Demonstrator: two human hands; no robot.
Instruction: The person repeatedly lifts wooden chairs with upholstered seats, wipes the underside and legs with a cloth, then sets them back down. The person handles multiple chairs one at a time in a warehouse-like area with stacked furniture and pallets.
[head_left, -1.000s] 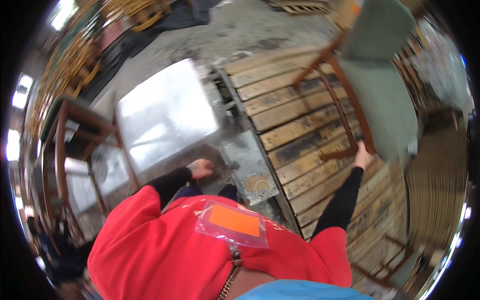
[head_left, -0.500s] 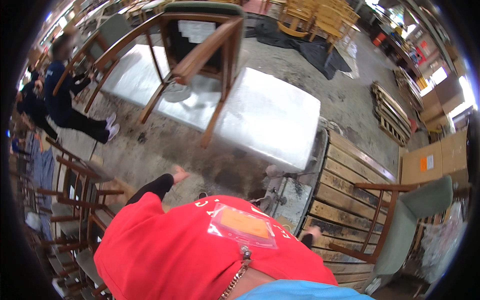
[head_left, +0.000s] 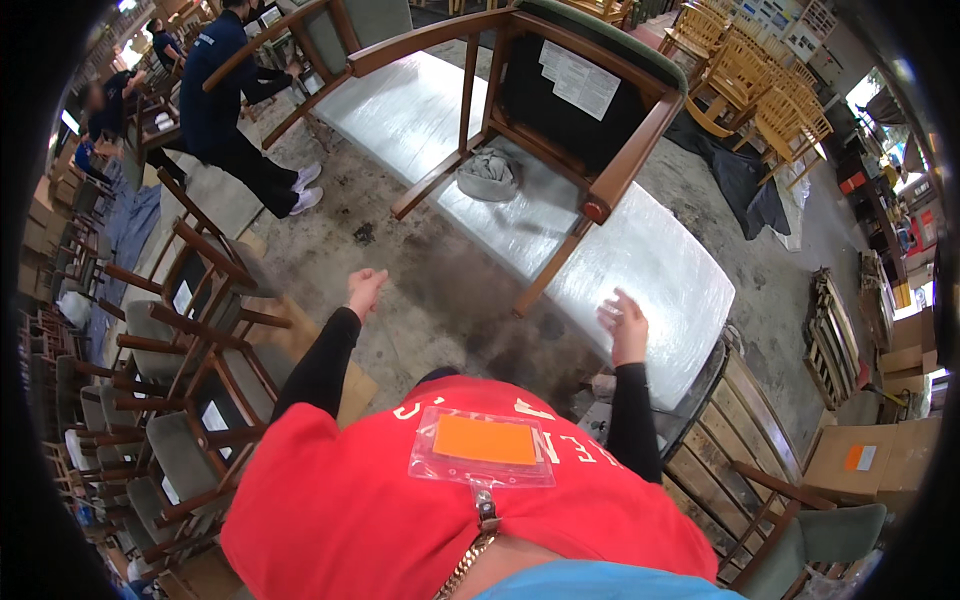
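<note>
My left hand [head_left: 367,293] hangs over the stained floor, fingers loosely bent and holding nothing. In front of the wrapped platform's near edge, my right hand [head_left: 625,326] is raised with its fingers apart, also empty. Ahead of both hands, a wooden armchair [head_left: 640,150] lies tipped over on the long platform wrapped in shiny clear film [head_left: 660,270]. Its dark underside with white labels faces me, and one wooden leg reaches past the platform edge between my hands. A bundled grey cloth [head_left: 488,175] lies beside the chair frame. Neither hand touches the chair.
Stacked wooden chairs with grey-green seats [head_left: 185,450] crowd the left. A co-worker in dark clothes [head_left: 215,110] stands at the far left near another chair. A slatted wooden pallet [head_left: 740,430], a chair [head_left: 845,530] and cardboard boxes [head_left: 850,465] are at the right.
Both hands have risen forward, the right one coming up from beside the slatted pallet. My view has turned left, so the armchair and platform appear further right.
</note>
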